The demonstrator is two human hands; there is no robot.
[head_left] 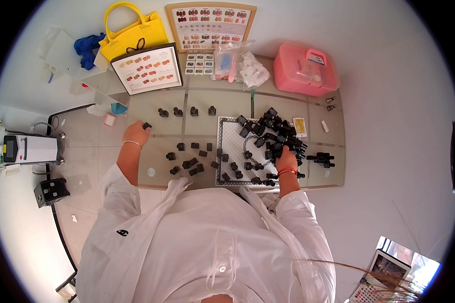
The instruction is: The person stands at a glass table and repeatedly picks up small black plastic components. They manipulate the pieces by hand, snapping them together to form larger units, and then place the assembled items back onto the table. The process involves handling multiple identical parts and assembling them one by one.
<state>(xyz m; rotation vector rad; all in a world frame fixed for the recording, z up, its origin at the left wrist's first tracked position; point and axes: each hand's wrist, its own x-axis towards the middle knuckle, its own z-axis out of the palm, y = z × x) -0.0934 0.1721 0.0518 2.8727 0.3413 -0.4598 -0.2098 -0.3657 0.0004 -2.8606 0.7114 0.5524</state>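
Observation:
At the table's left edge, my left hand (137, 132) is closed around a small black nail polish bottle (146, 125). My right hand (286, 158) reaches into a heaped pile of black nail polish bottles (271, 121) on a white patterned mat (228, 132). Its fingers are curled at a black bottle (274, 150), partly hidden among the others. A spaced row of upright black bottles, including one at its right end (212, 110), stands beyond my left hand. Several more black bottles (189, 163) are scattered between my hands, some lying over.
Along the back stand a yellow bag (134, 38), two framed colour charts (147, 69) (211, 26), plastic packets (232, 63) and a pink case (306, 69). A small gold-filled packet (300, 127) and a few black bottles (322, 160) lie on the right. A white wheeled machine (33, 149) stands left.

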